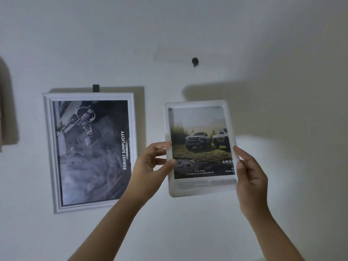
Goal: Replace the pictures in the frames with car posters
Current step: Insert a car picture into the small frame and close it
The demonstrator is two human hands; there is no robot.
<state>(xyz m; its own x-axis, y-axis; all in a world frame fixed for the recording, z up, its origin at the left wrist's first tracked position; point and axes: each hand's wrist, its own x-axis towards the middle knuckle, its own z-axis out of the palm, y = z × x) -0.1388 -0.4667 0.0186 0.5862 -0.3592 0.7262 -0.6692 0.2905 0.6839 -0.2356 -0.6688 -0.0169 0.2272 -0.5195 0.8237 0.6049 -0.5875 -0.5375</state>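
A white wall fills the view behind both grips. On it, above the two grips and roughly between them, sits a small dark hook, with a faint pale rectangular patch of wall just to its left. A broad soft shadow spreads across the wall above the right grip. Far to the left of the left grip, at the edge of the view, hangs a brownish shape; what it is cannot be told.
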